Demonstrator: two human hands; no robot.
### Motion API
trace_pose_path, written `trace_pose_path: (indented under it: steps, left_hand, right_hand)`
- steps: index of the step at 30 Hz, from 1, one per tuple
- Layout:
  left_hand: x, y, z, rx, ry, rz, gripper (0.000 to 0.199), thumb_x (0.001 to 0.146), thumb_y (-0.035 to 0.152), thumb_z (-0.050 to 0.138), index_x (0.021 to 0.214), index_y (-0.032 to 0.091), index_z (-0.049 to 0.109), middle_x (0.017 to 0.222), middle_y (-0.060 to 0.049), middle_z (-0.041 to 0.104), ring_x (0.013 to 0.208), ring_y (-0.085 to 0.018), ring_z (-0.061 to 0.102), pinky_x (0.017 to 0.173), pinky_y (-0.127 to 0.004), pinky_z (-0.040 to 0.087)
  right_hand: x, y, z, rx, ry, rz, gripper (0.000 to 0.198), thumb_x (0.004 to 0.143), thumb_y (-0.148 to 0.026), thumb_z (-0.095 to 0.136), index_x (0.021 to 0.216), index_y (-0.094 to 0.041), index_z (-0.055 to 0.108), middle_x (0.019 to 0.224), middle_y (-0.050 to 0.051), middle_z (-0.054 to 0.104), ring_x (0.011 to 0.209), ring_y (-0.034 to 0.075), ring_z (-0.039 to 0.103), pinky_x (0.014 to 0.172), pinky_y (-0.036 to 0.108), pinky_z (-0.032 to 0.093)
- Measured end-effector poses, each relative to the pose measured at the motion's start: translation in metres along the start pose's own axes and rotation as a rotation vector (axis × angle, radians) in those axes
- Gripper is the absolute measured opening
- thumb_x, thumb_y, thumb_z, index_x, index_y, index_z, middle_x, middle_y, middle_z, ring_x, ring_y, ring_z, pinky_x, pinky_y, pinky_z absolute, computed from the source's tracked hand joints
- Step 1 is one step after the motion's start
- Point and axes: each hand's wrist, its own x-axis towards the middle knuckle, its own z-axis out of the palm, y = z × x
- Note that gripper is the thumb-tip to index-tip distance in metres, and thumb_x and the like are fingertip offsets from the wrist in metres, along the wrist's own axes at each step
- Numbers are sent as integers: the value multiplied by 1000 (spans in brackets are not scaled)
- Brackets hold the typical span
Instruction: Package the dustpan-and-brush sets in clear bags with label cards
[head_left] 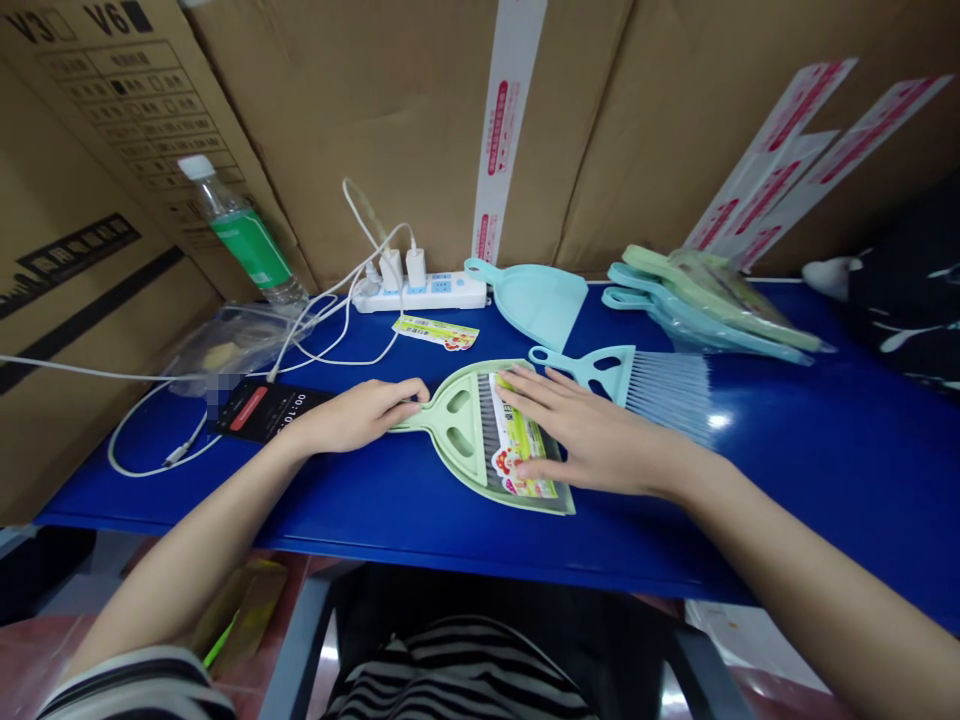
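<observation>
A light green dustpan (pixel 450 465) lies on the blue table with a matching green hand brush (pixel 469 425) nested in it. My left hand (pixel 375 412) is closed round their handles at the left end. Across the bristles lies a yellow-green printed label card (pixel 517 450). Flat on that card rests my right hand (pixel 592 430), its fingers spread and partly hiding the card. Just behind it are a light blue brush (pixel 611 375) with clear blue bristles and a light blue dustpan (pixel 536 300), lying apart from each other.
Bagged green and blue dustpan sets (pixel 712 300) are piled at the back right. A power strip (pixel 442 292) with white cables stands before the cardboard boxes (pixel 405 120). On the left are a green-labelled bottle (pixel 251 240), a phone (pixel 270 408) and clear plastic wrapping (pixel 225 335). Another label card (pixel 439 331) lies centrally.
</observation>
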Motion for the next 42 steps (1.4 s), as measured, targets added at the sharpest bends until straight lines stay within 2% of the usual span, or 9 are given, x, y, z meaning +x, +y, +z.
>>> trace_pose_path:
  steps: [6,11,13,22,27,33,38,42]
  left_hand:
    - [-2,9,6,207,55,-49,22,99,27,29,96,22,51,91,-1,61,82,-17,59,74,-28,44]
    - [-3,17,11,518,65,-81,20,98,20,33,96,19,53,88,-5,62,81,-21,61,70,-31,47]
    - [-3,19,11,574,69,-65,20,98,19,34,97,18,54,87,-6,62,79,-22,61,69,-32,47]
    - [-1,18,10,655,52,-28,16,93,11,40,97,16,55,84,-5,64,75,-21,62,65,-30,48]
    - [-2,14,11,680,104,28,19,88,7,41,95,16,56,87,-6,65,78,-21,62,68,-30,50]
    - [0,13,12,712,166,67,22,90,9,38,95,15,58,88,-7,66,80,-21,61,73,-32,51]
    - [0,15,14,732,160,70,22,93,14,38,99,15,59,89,-7,67,80,-21,61,77,-33,51]
    - [0,17,16,735,138,58,20,94,15,39,99,15,59,88,-7,66,80,-21,61,77,-33,50]
  right_hand:
    - [0,1,3,-6,8,37,91,87,-73,39,154,-13,25,157,19,26,146,35,16,115,56,25]
    - [-2,3,8,-29,63,11,89,87,-71,43,156,-22,16,160,15,19,146,37,13,113,61,26]
    - [-2,4,10,-39,46,5,89,88,-70,42,156,-21,15,160,16,19,146,37,12,113,62,24]
    - [-1,0,6,-51,6,33,90,89,-73,31,156,-14,18,158,21,21,145,36,15,114,59,25]
    - [0,1,8,-81,48,32,90,88,-74,32,156,-15,18,159,21,18,146,37,12,113,61,24]
    - [0,2,14,-97,44,16,90,90,-71,35,156,-13,14,158,23,20,145,38,15,112,62,25]
    - [1,3,12,-114,92,-2,88,88,-72,35,156,-18,17,156,19,31,143,39,25,109,62,31]
    - [9,4,1,-152,169,-10,76,94,-66,23,152,-17,33,149,19,43,139,36,36,106,59,38]
